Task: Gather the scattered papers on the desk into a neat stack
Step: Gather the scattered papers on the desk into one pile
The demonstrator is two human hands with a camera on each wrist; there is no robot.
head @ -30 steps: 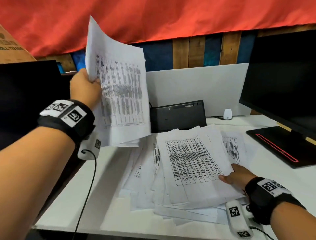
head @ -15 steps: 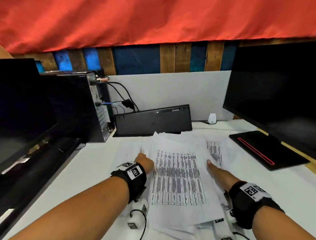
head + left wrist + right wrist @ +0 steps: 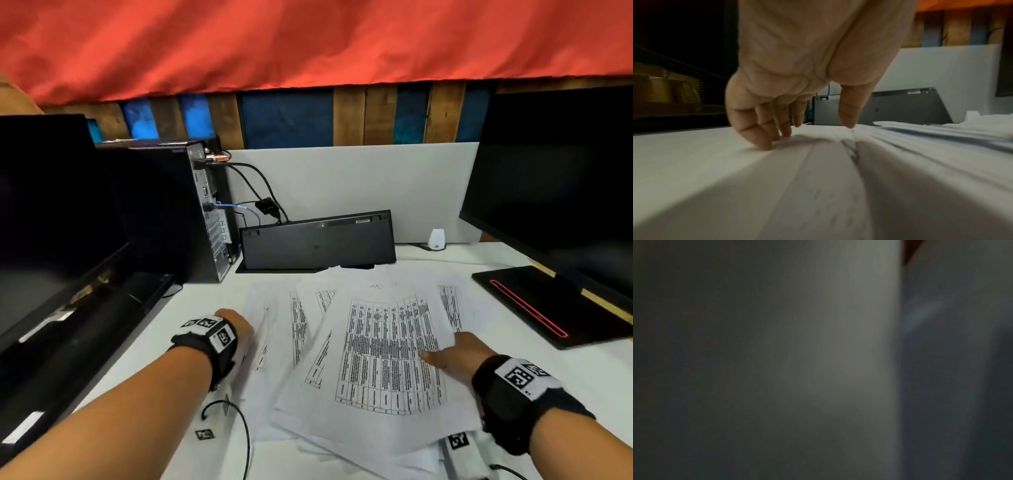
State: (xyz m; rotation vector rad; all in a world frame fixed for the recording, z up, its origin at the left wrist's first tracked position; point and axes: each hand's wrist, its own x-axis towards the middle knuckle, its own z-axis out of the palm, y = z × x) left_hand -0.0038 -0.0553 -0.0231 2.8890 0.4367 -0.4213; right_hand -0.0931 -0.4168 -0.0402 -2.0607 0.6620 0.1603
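Note:
Several white printed papers lie overlapped and fanned out on the white desk. My left hand is at the pile's left edge. In the left wrist view its fingers point straight down, tips touching the desk at the sheets' edge, thumb on the paper. My right hand holds the right edge of the top sheets, thumb on top, its other fingers hidden under the paper. The top sheet is bowed and skewed. The right wrist view is dark and blurred, with only paper close to the lens.
A black keyboard leans on the white partition behind the pile. A computer tower with cables and a monitor stand left. Right are another monitor and its base. A small white device sits at the back.
A second ago my left hand held a bundle of sheets up in the air; it has come down to the pile's left edge. My right hand has shifted back to the right edge.

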